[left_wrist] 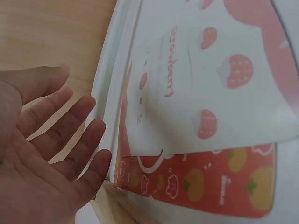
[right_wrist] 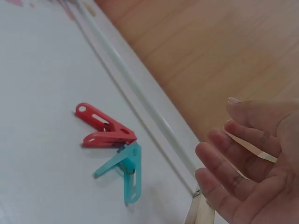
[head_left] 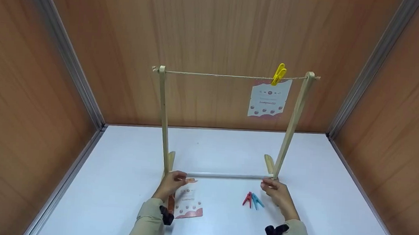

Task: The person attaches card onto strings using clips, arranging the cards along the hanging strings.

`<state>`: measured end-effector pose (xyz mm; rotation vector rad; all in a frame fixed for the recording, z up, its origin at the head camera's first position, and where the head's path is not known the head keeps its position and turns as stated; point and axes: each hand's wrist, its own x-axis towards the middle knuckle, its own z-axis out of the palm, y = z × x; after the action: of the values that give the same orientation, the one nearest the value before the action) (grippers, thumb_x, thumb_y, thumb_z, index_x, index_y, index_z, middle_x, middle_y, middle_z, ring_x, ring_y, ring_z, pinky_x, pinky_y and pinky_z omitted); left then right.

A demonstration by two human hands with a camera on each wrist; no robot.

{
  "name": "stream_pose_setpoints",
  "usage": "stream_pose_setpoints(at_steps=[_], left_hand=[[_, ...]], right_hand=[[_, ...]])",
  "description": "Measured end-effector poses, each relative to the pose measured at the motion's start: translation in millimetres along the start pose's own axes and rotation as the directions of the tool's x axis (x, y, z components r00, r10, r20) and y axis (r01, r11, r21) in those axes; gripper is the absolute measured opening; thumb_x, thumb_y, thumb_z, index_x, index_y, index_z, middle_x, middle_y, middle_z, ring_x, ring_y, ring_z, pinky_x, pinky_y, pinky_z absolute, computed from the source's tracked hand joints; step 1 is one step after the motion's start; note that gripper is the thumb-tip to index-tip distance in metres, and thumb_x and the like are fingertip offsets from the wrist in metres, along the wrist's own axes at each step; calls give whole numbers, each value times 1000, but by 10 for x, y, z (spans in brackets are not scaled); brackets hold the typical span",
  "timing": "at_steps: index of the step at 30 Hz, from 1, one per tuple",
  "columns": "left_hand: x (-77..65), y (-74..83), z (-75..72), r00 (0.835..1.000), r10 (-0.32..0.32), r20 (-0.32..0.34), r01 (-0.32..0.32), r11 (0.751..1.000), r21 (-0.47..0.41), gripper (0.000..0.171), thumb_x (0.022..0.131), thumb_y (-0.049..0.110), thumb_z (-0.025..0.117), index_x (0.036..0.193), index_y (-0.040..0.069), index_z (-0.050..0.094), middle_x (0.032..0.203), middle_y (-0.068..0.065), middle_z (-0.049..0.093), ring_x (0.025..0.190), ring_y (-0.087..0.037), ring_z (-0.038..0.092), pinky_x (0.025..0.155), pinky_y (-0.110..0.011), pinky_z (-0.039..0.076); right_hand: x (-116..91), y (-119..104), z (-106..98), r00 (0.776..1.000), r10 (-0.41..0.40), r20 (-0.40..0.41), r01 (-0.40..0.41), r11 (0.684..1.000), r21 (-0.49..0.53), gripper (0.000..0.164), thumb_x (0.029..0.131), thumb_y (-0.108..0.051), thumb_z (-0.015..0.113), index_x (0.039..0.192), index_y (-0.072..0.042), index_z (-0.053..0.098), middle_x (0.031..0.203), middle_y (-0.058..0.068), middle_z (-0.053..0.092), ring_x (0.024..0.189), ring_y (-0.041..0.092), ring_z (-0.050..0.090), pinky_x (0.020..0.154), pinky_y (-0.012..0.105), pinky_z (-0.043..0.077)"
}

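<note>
My left hand (head_left: 173,182) and right hand (head_left: 277,193), loosely spread, hold nothing beside the rack (head_left: 164,118); alignment seems in hand, next likely needing the red clothespin (right_wrist: 107,138) pinched.

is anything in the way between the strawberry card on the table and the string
In the head view, the left hand covers the far left part of the lower strawberry card, and the low white bar runs just beyond. Above the bar, nothing visible blocks the string.
</note>
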<state>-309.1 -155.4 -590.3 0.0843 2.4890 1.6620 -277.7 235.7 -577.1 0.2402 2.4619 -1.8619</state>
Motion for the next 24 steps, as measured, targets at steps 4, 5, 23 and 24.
stream_pose_setpoints(at_steps=[4, 5, 23, 24], left_hand=[[-28, -37, 0, 1000, -6, 5, 6, 999, 36, 36, 91, 11, 64, 124, -2, 58, 115, -17, 63, 104, -27, 60, 92, -45, 49], [-36, -41, -2, 1000, -9, 5, 9, 999, 41, 37, 91, 11, 65, 124, -2, 58, 115, -17, 63, 105, -27, 60, 93, -45, 49], [13, -79, -69, 996, 11, 87, -24, 987, 160, 37, 76, -4, 74, 111, -3, 62, 101, -17, 62, 88, -21, 57, 80, -35, 50], [26, -85, -75, 995, 20, 99, -37, 985, 169, 33, 76, -4, 74, 107, -3, 62, 97, -17, 62, 84, -20, 56, 76, -32, 49]], right_hand=[[-22, 74, 8, 999, -5, 32, 7, 998, -69, 43, 89, -17, 68, 124, 6, 59, 110, 15, 66, 95, 18, 63, 83, 32, 53], [-29, 87, 9, 999, -3, 39, 6, 996, -84, 43, 89, -17, 69, 124, 6, 59, 109, 15, 67, 94, 18, 63, 82, 32, 53], [-137, 203, 44, 989, 84, 120, -50, 964, -263, 45, 80, -18, 77, 117, 2, 61, 103, 13, 61, 92, 22, 58, 80, 37, 49], [-146, 205, 45, 988, 89, 128, -52, 962, -268, 45, 79, -18, 78, 116, 2, 61, 104, 13, 61, 93, 23, 57, 82, 38, 49]])
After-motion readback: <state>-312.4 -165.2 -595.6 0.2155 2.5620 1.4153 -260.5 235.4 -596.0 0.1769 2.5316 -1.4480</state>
